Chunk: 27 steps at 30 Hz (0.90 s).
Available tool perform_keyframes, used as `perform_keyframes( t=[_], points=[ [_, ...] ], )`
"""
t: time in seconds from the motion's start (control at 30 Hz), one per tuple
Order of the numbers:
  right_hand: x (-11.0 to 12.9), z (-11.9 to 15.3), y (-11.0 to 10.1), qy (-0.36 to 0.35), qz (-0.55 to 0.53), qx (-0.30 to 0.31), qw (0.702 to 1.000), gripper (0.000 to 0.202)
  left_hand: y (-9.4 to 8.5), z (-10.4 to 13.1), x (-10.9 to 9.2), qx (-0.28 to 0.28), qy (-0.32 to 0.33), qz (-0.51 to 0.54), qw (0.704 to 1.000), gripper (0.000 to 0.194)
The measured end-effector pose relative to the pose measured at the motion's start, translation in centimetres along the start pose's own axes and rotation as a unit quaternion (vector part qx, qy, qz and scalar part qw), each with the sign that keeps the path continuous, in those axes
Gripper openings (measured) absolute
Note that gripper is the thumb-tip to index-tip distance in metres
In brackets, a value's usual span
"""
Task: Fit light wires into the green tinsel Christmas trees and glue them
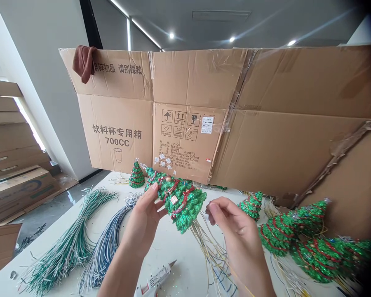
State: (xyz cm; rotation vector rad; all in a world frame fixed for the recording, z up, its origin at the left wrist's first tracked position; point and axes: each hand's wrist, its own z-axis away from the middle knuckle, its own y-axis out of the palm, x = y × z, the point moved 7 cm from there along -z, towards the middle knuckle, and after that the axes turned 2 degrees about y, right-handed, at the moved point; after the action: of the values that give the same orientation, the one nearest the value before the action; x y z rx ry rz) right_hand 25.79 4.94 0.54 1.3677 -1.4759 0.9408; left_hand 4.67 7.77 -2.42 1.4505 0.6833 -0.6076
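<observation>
A glittery green Christmas tree ornament (179, 202) with red garland lies tilted in my left hand (148, 210), its tip to the upper left and its base to the lower right. My left thumb presses on its side, and the fingers go behind it. A small white square sticker shows on the tree. From its base hangs a bundle of thin yellow and blue wires (207, 243). Just right of the base, apart from the tree, my right hand (231, 218) is closed in a pinch. Whatever sits between those fingertips is too small to make out.
A white glue gun (156, 280) lies at the table's front. Bundles of green-white wires (71, 239) and blue-white wires (111, 239) lie left. One small tree (137, 175) stands behind; several more trees (315, 255) crowd the right. A cardboard screen (185, 82) closes off the back.
</observation>
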Motion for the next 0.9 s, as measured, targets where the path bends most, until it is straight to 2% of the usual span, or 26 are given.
perform_keyframes(
  t=[0.17, 0.33, 0.47, 0.57, 0.7, 0.9],
  points=[
    [-1.3, -1.0, -2.8, 0.004, -0.119, -0.117, 0.986, 0.031, 0.1, -0.1, 0.1, -0.016, -0.03, 0.035, 0.999, 0.031],
    [-1.9, -2.0, -5.5, -0.007, -0.227, -0.176, 0.958, 0.032, -0.3, -0.1, 0.1, -0.07, -0.059, 0.072, 0.993, 0.025],
    [-2.6, -2.4, -7.1, 0.03, -0.296, -0.219, 0.929, 0.039, -0.4, 0.1, 0.0, -0.1, -0.067, 0.093, 0.988, 0.026],
    [-2.2, -2.5, -7.2, 0.028, -0.3, -0.216, 0.929, 0.039, -0.4, 0.1, 0.0, -0.104, -0.065, 0.095, 0.988, 0.028],
    [-1.4, -2.4, -6.3, 0.002, -0.283, -0.197, 0.939, 0.031, -0.6, 0.1, 0.1, -0.107, -0.068, 0.081, 0.989, 0.03],
    [-1.7, -2.8, -5.1, 0.027, -0.291, -0.154, 0.944, 0.033, -0.5, 0.1, 0.0, -0.113, -0.065, 0.078, 0.988, 0.031]
  ],
)
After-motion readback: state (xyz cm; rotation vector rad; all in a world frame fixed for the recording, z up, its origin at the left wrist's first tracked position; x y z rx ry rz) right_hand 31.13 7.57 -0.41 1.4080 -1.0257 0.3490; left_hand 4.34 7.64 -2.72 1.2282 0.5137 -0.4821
